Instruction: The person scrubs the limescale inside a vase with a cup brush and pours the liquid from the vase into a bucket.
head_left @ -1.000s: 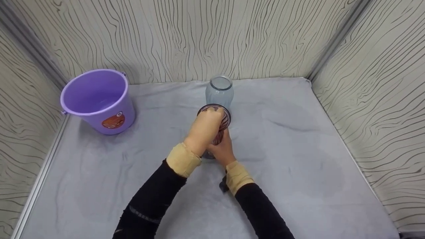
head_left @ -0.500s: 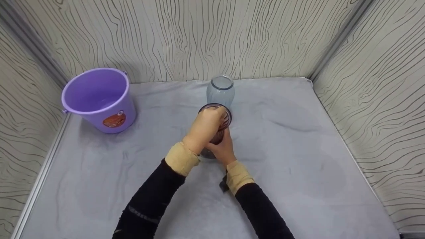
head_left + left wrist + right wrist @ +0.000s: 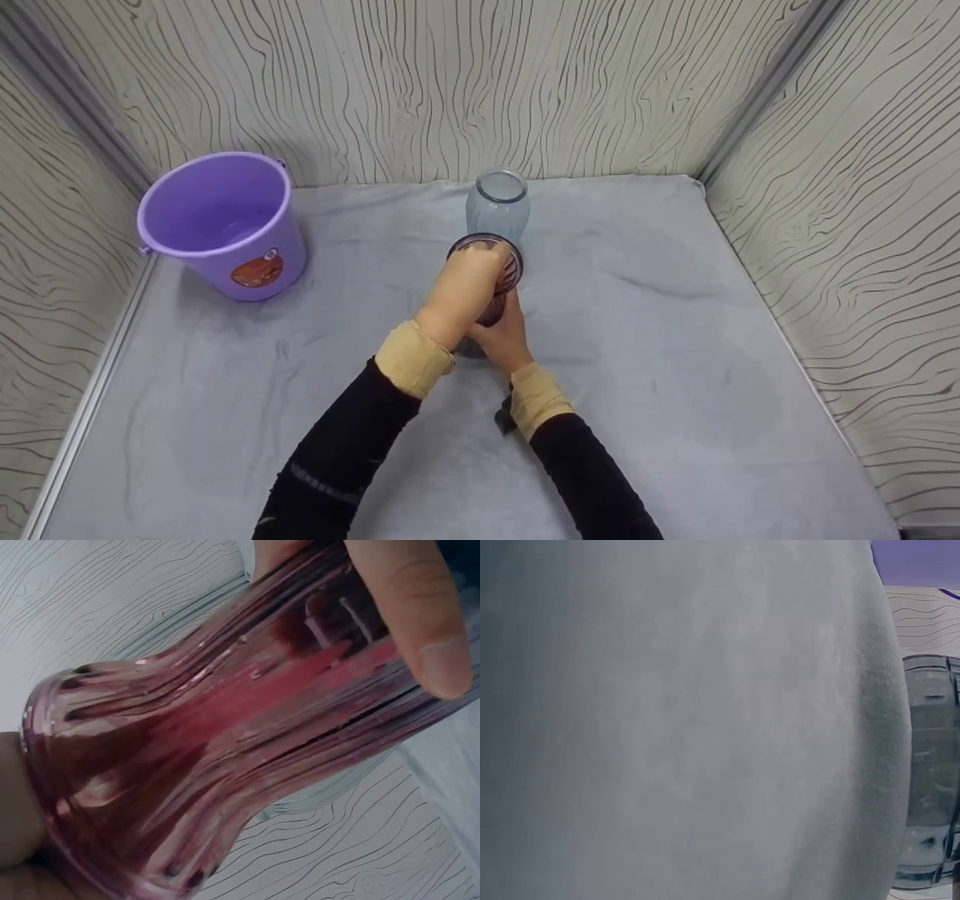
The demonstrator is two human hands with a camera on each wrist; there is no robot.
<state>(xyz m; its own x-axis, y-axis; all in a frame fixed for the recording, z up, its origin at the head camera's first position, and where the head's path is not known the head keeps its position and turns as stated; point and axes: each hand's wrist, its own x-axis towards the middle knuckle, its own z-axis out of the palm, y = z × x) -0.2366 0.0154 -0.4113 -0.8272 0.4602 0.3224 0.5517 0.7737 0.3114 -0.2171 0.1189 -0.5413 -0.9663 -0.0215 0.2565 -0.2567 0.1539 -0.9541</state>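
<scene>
The purple vase (image 3: 225, 716) is in the middle of the cloth (image 3: 645, 360), mouth upward, the blue vase (image 3: 499, 215) just behind it; the right hand (image 3: 507, 337) grips its body, the thumb (image 3: 439, 645) laid along the glass in the left wrist view; the left hand (image 3: 463, 281) bends over the mouth, its fingers hidden by the hand itself, so whether they pinch the rim, press on it or reach inside I cannot tell; nor is it clear whether the base rests on the cloth or hangs just above it; the right wrist view is mostly grey, with some glass (image 3: 930, 772) at its edge that I cannot assign to either vase; the likeliest trouble, I judge, is a slip, since the glass looks smooth and the right hand seems to be the main hold; a hard push or twist from the left could turn the vase in that grip or tip it; leaning it away from the body risks its rim knocking the blue vase, though whether the two touch is hidden; the cloth has creases that could unsteady a base set down carelessly; the bucket (image 3: 210, 274) stands well apart on the left, so a bump there looks unlikely
</scene>
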